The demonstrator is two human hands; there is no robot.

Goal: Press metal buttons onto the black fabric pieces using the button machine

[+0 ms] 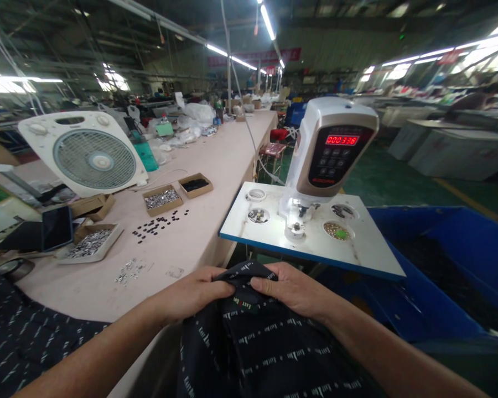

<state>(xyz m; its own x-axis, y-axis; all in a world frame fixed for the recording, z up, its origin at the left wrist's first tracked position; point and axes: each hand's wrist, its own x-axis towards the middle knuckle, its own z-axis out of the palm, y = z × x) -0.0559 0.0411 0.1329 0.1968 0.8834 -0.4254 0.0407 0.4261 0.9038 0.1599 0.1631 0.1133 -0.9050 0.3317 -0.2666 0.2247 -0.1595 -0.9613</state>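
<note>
A dark garment (pixel 265 342) with rows of white printed lettering hangs between my hands, low in front of me. My left hand (pixel 199 290) pinches its upper edge, thumb on top. On the other side of the same edge, my right hand (pixel 288 287) is closed with its thumb pressed on the cloth. A small label with coloured lettering shows just below my thumbs. Just beyond the garment stands a snap-fastening machine (pixel 336 149) with a red lit display, on a white tabletop (pixel 257 235). Fingers under the cloth are hidden.
On the long table (pixel 228 160) at left are a box fan (pixel 97 157), cardboard boxes of small metal parts (pixel 161 199), a box of black parts (pixel 196 184) and loose black pieces (pixel 155 225). More printed cloth (pixel 29 337) lies at left. A blue bin (pixel 448 249) stands at right.
</note>
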